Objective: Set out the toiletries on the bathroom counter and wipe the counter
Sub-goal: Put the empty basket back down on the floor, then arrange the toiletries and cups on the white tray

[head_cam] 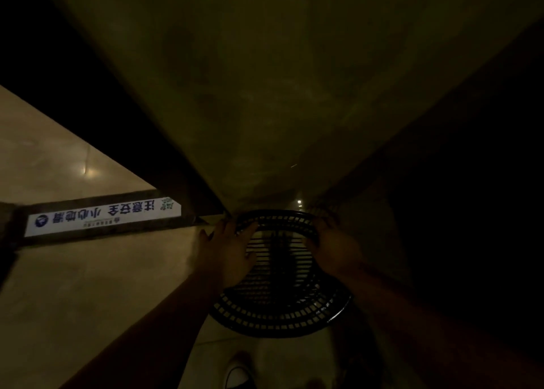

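Your left hand [228, 251] and right hand [331, 241] each clasp a side of the black mesh basket [282, 309], keeping it level under the dim counter [265, 94]; any toiletries inside are indiscernible.

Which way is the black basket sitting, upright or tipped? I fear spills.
Tipped: the basket has its slatted bottom facing the camera, rim gripped by left hand and right hand. Contents: cannot tell.
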Available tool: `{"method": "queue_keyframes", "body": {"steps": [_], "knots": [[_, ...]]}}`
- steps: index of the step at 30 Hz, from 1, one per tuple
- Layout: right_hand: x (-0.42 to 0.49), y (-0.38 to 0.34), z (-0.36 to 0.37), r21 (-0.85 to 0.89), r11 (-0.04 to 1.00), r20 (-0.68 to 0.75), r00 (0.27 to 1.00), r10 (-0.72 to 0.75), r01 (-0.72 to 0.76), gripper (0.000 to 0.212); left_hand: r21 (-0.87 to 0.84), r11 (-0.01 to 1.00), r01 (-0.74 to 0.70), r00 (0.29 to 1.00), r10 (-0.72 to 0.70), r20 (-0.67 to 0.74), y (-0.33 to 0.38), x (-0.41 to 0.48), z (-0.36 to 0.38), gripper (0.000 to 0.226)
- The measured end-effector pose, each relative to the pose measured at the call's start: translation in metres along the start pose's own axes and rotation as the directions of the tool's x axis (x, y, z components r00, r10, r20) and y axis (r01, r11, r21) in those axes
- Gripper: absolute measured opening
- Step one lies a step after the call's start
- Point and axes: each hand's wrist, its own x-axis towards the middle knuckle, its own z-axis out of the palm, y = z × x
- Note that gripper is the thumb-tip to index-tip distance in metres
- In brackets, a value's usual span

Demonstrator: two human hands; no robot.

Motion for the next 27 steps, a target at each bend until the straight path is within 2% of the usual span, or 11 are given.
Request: {"method": "queue_keyframes", "body": {"steps": [6, 9, 12, 15, 20, 27], "knots": [[-0.07, -0.039, -0.066, 0.015, 1.0, -0.068, 0.998, -0.019, 0.02, 0.048, -0.027, 1.0, -0.014, 0.994, 0.011, -0.112, 0.046, -0.07, -0.081, 0.071], [-0.114, -0.061, -0.108, 0.103, 0.995, -0.112, 0.994, 0.007, 0.004, 0.048, -0.018, 0.999, -0.028, 0.992, 0.025, -0.122, 0.067, -0.109, -0.131, 0.071], [-0.159, -0.082, -0.151, 0.062, 0.998, -0.156, 0.987, 0.032, -0.022, 0.049, -0.041, 0.998, -0.047, 0.986, 0.04, -0.163, 0.087, -0.15, -0.18, 0.068], [-0.198, -0.102, -0.196, 0.102, 0.993, -0.215, 0.973, 0.078, -0.057, 0.044, -0.046, 0.997, -0.056, 0.975, 0.045, -0.217, 0.109, -0.187, -0.224, 0.067], [-0.255, -0.117, -0.271, 0.196, 0.98, -0.357, 0.93, 0.09, -0.02, 0.037, -0.004, 0.994, -0.111, 0.948, 0.104, -0.301, 0.15, -0.232, -0.283, 0.069], [-0.311, -0.108, -0.361, 0.252, 0.965, -0.547, 0.833, 0.084, 0.067, 0.038, 0.011, 0.981, -0.192, 0.909, 0.182, -0.374, 0.211, -0.248, -0.345, 0.07]]}}
